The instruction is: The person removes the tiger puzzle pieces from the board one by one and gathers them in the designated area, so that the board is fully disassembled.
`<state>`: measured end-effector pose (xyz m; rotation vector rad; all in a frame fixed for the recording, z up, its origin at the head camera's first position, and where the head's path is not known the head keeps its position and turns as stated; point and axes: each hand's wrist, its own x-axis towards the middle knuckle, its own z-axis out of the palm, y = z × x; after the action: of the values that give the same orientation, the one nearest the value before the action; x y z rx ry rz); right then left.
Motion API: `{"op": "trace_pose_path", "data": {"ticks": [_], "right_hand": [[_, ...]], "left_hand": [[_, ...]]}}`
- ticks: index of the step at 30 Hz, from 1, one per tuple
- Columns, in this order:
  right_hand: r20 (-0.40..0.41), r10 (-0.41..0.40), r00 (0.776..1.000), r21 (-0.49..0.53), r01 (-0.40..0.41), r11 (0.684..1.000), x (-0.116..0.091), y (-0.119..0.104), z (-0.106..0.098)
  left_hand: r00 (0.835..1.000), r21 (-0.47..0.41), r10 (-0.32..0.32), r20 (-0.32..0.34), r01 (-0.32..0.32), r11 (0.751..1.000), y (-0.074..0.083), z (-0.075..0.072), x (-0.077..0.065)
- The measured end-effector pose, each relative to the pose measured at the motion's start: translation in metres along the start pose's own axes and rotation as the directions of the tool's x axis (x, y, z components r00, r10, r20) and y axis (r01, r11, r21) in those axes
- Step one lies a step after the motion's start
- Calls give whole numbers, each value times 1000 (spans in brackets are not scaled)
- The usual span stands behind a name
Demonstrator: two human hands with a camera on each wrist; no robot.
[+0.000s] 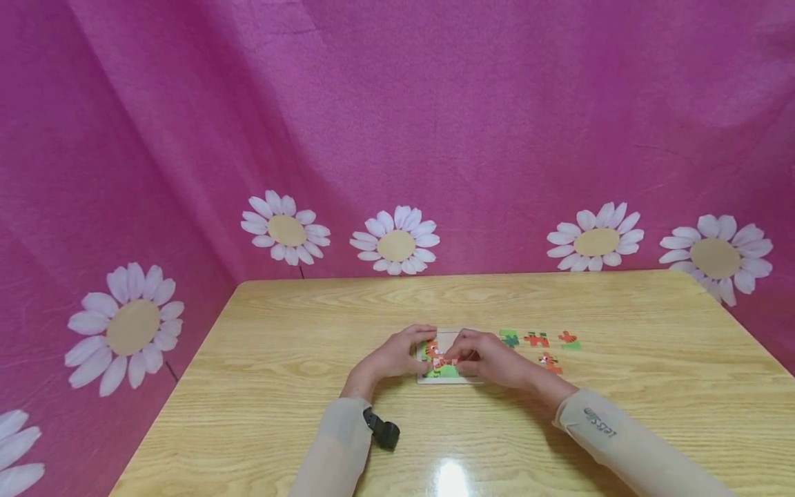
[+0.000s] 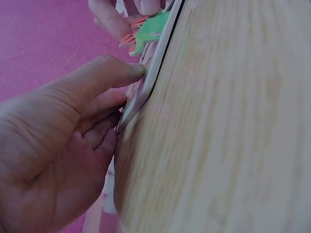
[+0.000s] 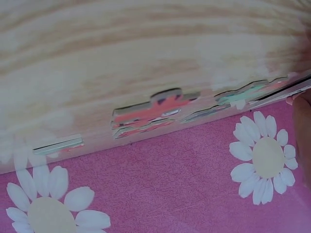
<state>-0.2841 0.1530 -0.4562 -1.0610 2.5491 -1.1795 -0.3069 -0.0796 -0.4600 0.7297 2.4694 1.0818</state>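
Note:
A small jigsaw puzzle tray point(image 1: 428, 380) with a pale rim lies on the table, several orange and green pieces in its left part. My left hand point(image 1: 397, 355) grips its left side; in the left wrist view the thumb rests on top and the other fingers sit at the edge. My right hand point(image 1: 497, 359) is over the tray's right part and pinches a puzzle piece, green with orange point(image 2: 154, 30), raised and tilted above the tray in the left wrist view. The head view mostly hides this piece behind the fingers.
Right of the tray lie loose puzzle pieces: a green one point(image 1: 509, 338), an orange one point(image 1: 537, 339), an orange and green one point(image 1: 569, 339) and another orange one point(image 1: 550, 364). A pink flowered cloth point(image 1: 484, 138) hangs behind the wooden table point(image 1: 279, 428).

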Motion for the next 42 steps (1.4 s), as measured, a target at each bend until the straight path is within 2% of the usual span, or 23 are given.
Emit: {"op": "trace_pose_path", "data": {"ticks": [11,25,33,42], "right_hand": [[-20,41,999,41,-40,998,-4,2,-4],[-66,-8,998,-11,7,1000,-19,9,-14],[-64,58,996,10,-58,998,-30,12,-22],[-94,78,993,1,-78,997,-45,22,-32]], "left_hand": [[1000,5,-3,-2,3,1000,0,0,0],[1000,1,-19,-1,19,1000,0,1,0],[1000,-8,-11,-8,11,1000,-3,2,2],[1000,-15,7,-12,-7,1000,-3,2,2]]}}
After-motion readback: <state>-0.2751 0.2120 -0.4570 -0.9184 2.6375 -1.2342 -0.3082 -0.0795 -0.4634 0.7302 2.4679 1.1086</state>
